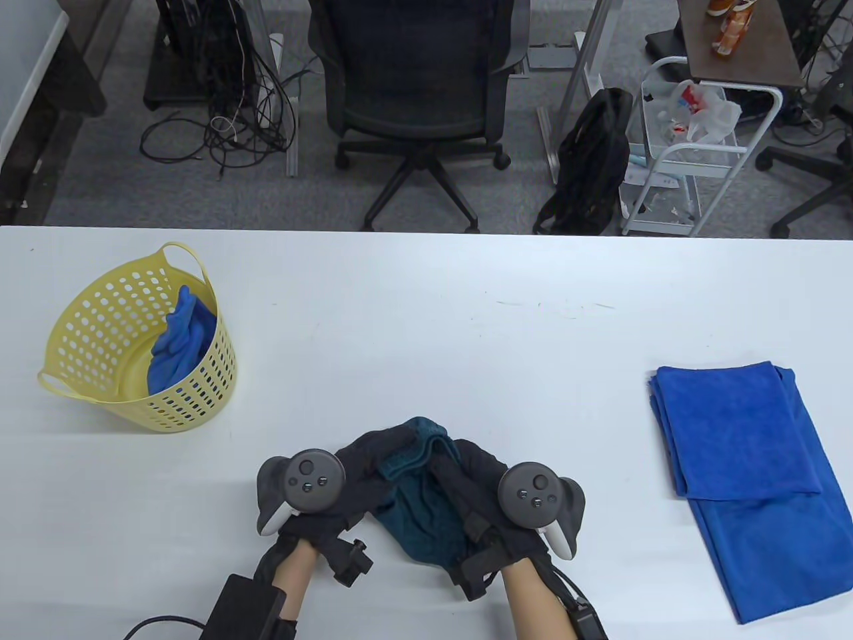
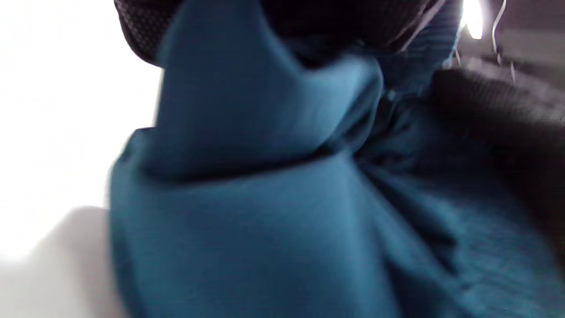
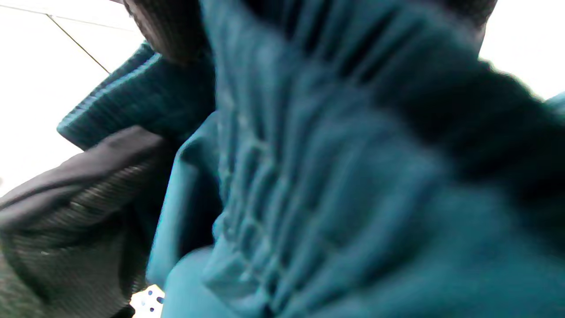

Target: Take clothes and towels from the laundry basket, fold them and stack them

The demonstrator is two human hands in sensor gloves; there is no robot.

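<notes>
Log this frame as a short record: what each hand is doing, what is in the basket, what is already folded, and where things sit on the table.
left hand: grips the teal cloth from its left side
right hand: grips the same cloth from its right side
teal cloth: bunched between both hands, at the table's near edge
basket: yellow, far left of the table, blue cloth inside
folded item: blue towel lying flat at the right
wrist views: blurred, filled with teal fabric
</notes>
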